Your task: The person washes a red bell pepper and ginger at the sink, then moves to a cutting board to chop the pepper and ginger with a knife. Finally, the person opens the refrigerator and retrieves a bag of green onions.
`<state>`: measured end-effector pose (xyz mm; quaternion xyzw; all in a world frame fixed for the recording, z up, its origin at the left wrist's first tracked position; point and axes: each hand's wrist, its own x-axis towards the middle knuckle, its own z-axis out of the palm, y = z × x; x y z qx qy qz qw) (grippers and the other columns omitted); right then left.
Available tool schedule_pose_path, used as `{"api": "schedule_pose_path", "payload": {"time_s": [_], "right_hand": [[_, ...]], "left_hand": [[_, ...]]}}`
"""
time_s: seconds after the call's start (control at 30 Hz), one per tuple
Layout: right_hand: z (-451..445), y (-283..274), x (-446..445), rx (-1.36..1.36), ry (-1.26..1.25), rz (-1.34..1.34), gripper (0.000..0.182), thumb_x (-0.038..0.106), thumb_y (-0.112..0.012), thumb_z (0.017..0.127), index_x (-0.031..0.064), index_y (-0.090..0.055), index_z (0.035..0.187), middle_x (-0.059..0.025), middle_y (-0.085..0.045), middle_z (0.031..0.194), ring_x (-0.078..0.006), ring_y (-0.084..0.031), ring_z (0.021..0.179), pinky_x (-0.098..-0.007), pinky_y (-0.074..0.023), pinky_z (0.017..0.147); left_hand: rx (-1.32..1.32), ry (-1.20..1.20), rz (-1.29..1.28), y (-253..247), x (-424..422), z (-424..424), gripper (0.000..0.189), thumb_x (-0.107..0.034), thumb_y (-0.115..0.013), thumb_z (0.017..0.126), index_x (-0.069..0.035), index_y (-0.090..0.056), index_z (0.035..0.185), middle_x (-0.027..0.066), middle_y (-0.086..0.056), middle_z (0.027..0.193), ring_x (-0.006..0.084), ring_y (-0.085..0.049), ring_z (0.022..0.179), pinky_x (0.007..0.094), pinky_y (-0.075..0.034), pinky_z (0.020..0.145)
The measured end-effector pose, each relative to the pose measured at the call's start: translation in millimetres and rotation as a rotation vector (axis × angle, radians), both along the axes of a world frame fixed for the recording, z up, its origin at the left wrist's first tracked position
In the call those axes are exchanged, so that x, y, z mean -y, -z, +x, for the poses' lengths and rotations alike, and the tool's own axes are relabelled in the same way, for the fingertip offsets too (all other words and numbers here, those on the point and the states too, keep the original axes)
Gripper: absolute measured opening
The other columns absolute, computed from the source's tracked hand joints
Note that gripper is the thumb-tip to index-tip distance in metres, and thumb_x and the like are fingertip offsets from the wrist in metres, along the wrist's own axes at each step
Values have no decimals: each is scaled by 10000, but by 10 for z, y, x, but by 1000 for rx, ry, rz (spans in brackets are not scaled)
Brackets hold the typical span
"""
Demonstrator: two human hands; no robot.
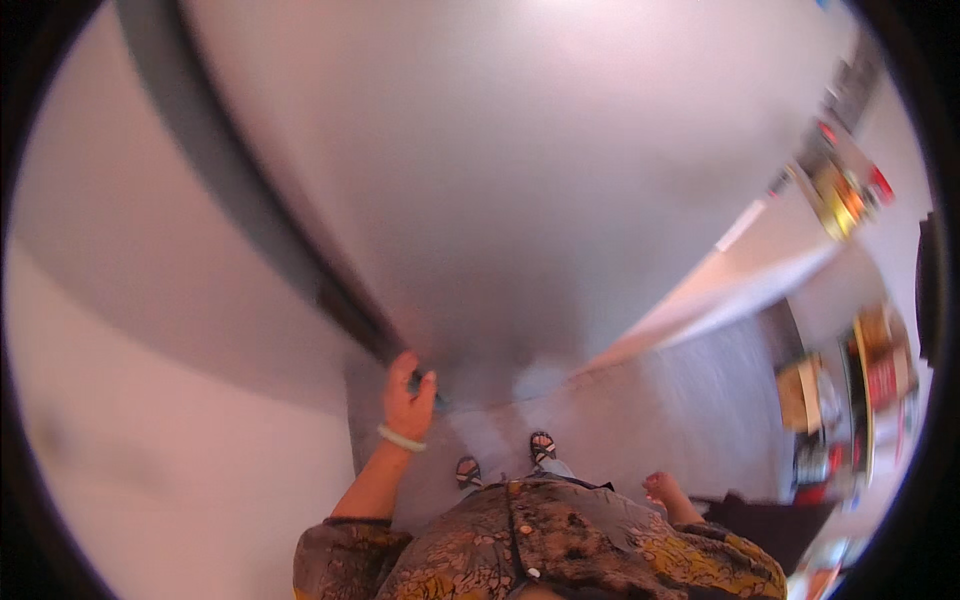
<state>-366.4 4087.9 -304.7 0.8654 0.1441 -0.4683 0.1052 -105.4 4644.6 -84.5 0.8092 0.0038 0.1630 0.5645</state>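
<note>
My left hand (410,397), with a pale bangle at the wrist, is raised at the lower end of a long dark vertical edge (277,247), which looks like the edge of a door or its frame. Its fingers are bent at that edge; whether they grip it is unclear. A large smooth pale panel (480,187) rises before me, blurred. My right hand (660,487) hangs low at my right side, its fingers partly curled, with nothing visible in it.
Pale wall (150,480) stands close on the left. My sandalled feet are on the grey floor (600,420). At the right are shelves (866,405) with boxes, a cardboard box (799,394), a dark piece of furniture or cloth (772,525) and blurred items on a ledge (810,202).
</note>
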Motion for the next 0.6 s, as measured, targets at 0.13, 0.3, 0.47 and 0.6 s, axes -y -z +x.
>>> {"api": "schedule_pose_path", "payload": {"time_s": [0.13, 0.3, 0.47, 0.6], "right_hand": [[-603, -150, -647, 213, 135, 87, 255, 277, -625, 730, 66, -652, 870, -124, -655, 828, -324, -636, 817, -418, -518, 722], [-734, -956, -1590, 390, 1123, 293, 337, 301, -585, 812, 43, -656, 1016, -171, -661, 981, -354, -613, 943, -425, -492, 812], [-847, -1257, -1742, 403, 1283, 258, 368, 305, -572, 831, 40, -642, 1077, -182, -656, 1020, -361, -601, 978, -423, -478, 847], [-1111, -1331, -1836, 347, 1331, 198, 384, 328, -537, 844, 20, -648, 1045, -183, -652, 1034, -363, -600, 985, -425, -471, 862]], "left_hand": [[-23, 179, -230, 78, -140, 246, 308, -91, -616, 862, 28, -534, 1133, 132, -585, 1095, 212, -560, 1021, 326, -436, 910], [-144, 395, -265, -60, -432, 269, 229, -62, -592, 871, 18, -537, 1078, 93, -592, 1036, 161, -554, 975, 288, -438, 872], [-94, 472, -260, -110, -493, 373, 155, -54, -568, 882, 4, -553, 1025, 58, -605, 954, 130, -560, 904, 261, -440, 833], [-83, 477, -314, -74, -517, 385, 108, -46, -555, 889, 1, -564, 985, 45, -612, 912, 104, -558, 881, 254, -438, 836]]}}
